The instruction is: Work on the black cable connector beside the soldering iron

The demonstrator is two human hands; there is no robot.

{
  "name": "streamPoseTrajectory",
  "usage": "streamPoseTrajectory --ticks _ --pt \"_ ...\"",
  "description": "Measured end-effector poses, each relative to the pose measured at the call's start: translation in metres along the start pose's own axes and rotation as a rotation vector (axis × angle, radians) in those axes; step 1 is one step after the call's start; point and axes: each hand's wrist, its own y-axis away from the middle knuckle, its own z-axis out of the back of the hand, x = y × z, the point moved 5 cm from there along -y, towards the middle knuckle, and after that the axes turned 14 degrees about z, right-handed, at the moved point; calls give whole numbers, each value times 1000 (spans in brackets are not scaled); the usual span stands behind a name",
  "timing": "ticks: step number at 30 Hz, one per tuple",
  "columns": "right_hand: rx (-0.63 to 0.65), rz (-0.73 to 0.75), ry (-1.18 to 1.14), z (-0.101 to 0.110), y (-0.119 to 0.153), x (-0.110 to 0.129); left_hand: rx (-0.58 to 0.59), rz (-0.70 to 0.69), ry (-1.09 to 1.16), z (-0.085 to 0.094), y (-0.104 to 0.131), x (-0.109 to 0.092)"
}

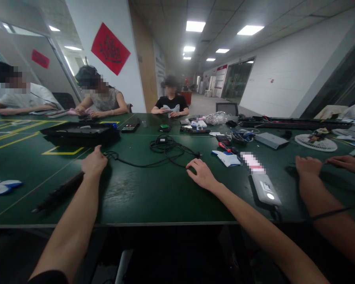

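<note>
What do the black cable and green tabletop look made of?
Black cable: probably a rubber or plastic jacket, fairly matte; it lies in loose loops.
Green tabletop: semi-gloss, pale reflections show; could be laminate or a rubber mat, can't tell which.

Rectangular light panels (195,26) glow in the gridded ceiling (221,10) of a dim office, above a long table (168,205) with a dark green top marked at left by yellow lines (12,148). A red diamond-shaped paper (110,49) with dark lettering hangs on a white pillar (83,19), next to a wood-toned panel (143,67). A smaller red sheet (40,58) hangs farther left. At right, a long white wall (296,51) runs back past dark glass doors (239,81). A dark-backed chair (227,108) stands across the table, near pale grey floor (205,103); the far end is hazy.
</note>
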Motion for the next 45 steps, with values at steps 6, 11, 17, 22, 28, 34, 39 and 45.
streamPoseTrajectory --ticks 6,11,17,22,28,34,39,45 --pt "4 -23 -11 -2 2 -2 -19 277 -41 -1 -23 61" --pt "-7 -15 -7 -3 2 -5 2 260 11 -1 -21 60" --pt "10 -30 -31 -3 3 -5 54 202 14 -6 -22 59" --pt "12 -30 -45 -3 3 -4 13 127 -26 -14 -29 55" --pt "14 -20 -43 -4 3 -5 -187 217 136 0 -27 43" --pt "16 -16 -38 -5 4 -5 63 355 77 -13 -23 56" --pt "26 -10 -33 -7 4 -6 167 75 -71 -18 -16 34" --pt "-1 37 -3 -6 1 -1 128 -356 -36 -27 26 -55"
